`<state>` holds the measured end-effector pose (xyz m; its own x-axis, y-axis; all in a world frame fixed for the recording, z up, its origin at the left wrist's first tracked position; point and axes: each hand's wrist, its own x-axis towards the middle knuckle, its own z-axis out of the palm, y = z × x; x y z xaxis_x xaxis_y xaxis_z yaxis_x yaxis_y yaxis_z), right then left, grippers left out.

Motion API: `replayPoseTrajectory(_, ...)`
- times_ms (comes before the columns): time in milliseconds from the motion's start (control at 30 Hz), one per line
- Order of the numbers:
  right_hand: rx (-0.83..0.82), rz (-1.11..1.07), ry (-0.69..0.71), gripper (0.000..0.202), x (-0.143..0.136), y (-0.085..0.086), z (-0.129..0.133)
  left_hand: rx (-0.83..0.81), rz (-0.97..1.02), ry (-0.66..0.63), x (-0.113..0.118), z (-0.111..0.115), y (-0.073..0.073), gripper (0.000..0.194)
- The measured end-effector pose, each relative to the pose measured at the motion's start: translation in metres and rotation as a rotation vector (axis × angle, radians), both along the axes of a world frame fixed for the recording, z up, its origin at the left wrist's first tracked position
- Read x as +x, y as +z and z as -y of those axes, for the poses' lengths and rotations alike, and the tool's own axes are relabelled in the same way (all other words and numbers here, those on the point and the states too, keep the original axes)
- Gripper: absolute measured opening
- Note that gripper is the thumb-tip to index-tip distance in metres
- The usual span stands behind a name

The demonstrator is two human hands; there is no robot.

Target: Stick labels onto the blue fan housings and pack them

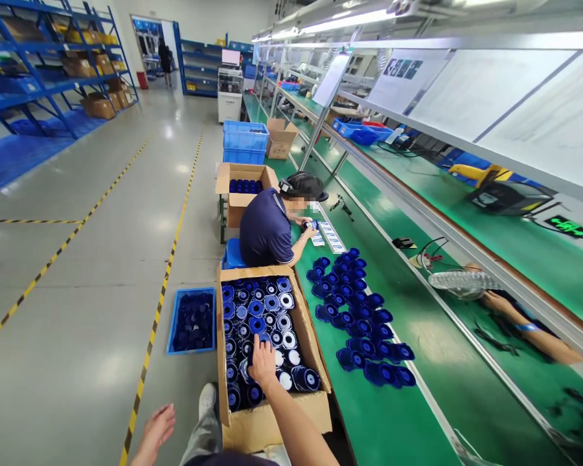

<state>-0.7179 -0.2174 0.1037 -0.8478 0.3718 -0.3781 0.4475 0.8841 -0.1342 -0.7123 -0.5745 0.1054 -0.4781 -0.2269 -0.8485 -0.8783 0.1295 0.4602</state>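
My right hand [263, 364] reaches into an open cardboard box [311, 336] packed with stacks of dark blue round plastic parts [256, 307]. Its fingers are stretched forward with their tips at a blue part near the middle of the box; a firm hold does not show. Some stacks near that hand have white or silvery tops [294, 357]. My left hand [159, 427] hangs over the floor to the left of the box, its fingers extended and nothing in it. On the green bench [379, 417], rows of the same blue parts [364, 310] lie overlapping.
A co-worker [267, 230] sits just beyond the box, handling a small part over white trays [331, 237]. On the floor to the left stands a blue bin [169, 343] of dark parts. Across the bench, another person's arm [519, 320] reaches in. Metal rails run along the bench.
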Motion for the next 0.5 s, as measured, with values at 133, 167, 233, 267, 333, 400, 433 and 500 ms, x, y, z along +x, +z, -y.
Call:
replayPoseTrajectory(133, 0.028, 0.037, 0.023, 0.125, -0.016, -0.006, -0.012, 0.072, -0.1, 0.014, -0.032, -0.003, 0.004, 0.034)
replayPoseTrajectory(167, 0.027, 0.049, 0.019, 0.124, -0.02, -0.007, -0.016, 0.089, -0.121, 0.017, -0.039, -0.005, 0.004, 0.034)
replayPoseTrajectory(233, 0.013, 0.068, 0.003, 0.118, -0.028, -0.011, -0.022, 0.116, -0.155, 0.018, -0.046, -0.011, 0.003, 0.035)
replayPoseTrajectory(267, 0.0, 0.07, -0.008, 0.112, -0.031, -0.011, -0.025, 0.125, -0.167, 0.017, -0.046, -0.014, 0.003, 0.036)
replayPoseTrajectory(333, -0.032, 0.06, -0.042, 0.099, -0.034, -0.01, -0.029, 0.14, -0.186, 0.006, -0.039, -0.019, 0.003, 0.039)
replayPoseTrajectory(400, -0.073, 0.029, -0.093, 0.087, -0.03, -0.004, -0.035, 0.149, -0.195, -0.016, -0.026, -0.024, 0.005, 0.043)
replayPoseTrajectory(433, -0.098, 0.007, -0.126, 0.082, -0.026, 0.001, -0.038, 0.149, -0.2, -0.032, -0.02, -0.025, 0.006, 0.046)
replayPoseTrajectory(500, -0.163, -0.05, -0.204, 0.076, -0.014, 0.013, -0.046, 0.137, -0.227, -0.073, -0.01, -0.026, 0.01, 0.051)
